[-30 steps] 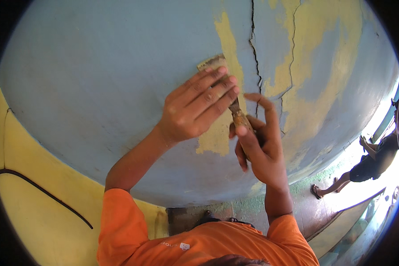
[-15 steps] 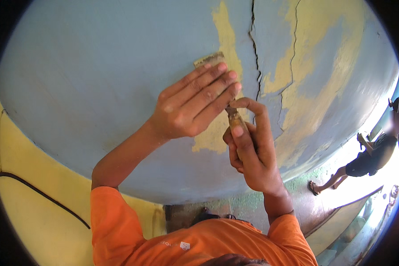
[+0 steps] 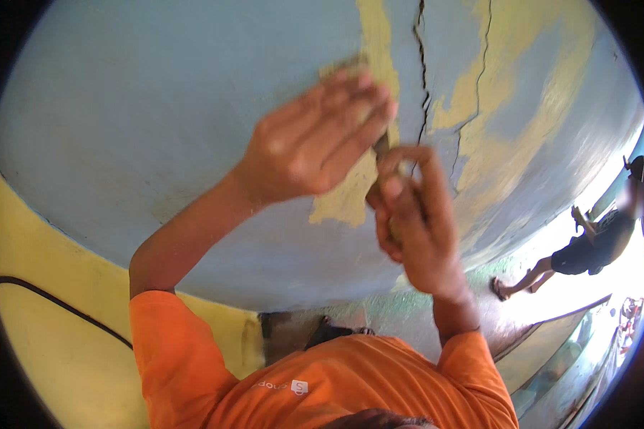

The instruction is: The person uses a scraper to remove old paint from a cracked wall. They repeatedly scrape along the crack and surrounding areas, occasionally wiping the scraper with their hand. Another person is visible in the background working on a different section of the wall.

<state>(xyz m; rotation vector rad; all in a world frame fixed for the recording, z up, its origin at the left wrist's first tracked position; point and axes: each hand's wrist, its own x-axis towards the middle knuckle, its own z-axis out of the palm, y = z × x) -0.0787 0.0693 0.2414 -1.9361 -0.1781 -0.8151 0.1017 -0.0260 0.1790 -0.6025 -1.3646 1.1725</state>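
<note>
A painted blue-grey wall (image 3: 157, 107) fills most of the head view, with a bare yellow strip (image 3: 343, 204) where the blue is gone. Against it lies a putty knife (image 3: 341, 66), its wide blade edge showing above my left fingertips. My left hand (image 3: 311, 139) is spread flat over the blade, fingers stretched out and slightly blurred. Lower right, my right hand (image 3: 426, 222) is wrapped round the tool's handle, with its index finger bent near the blade's neck. Most of the blade and handle is hidden by my hands.
A dark jagged crack (image 3: 424, 79) runs down the wall beside the yellow strip, and a thinner crack (image 3: 484, 61) lies further right. A yellow wall (image 3: 64, 286) with a black cable (image 3: 57, 304) is at lower left. Another person (image 3: 594, 239) stands at far right.
Both hands and the putty knife have shifted a little up the wall. The left hand still lies on the blade and the right still grips the handle.
</note>
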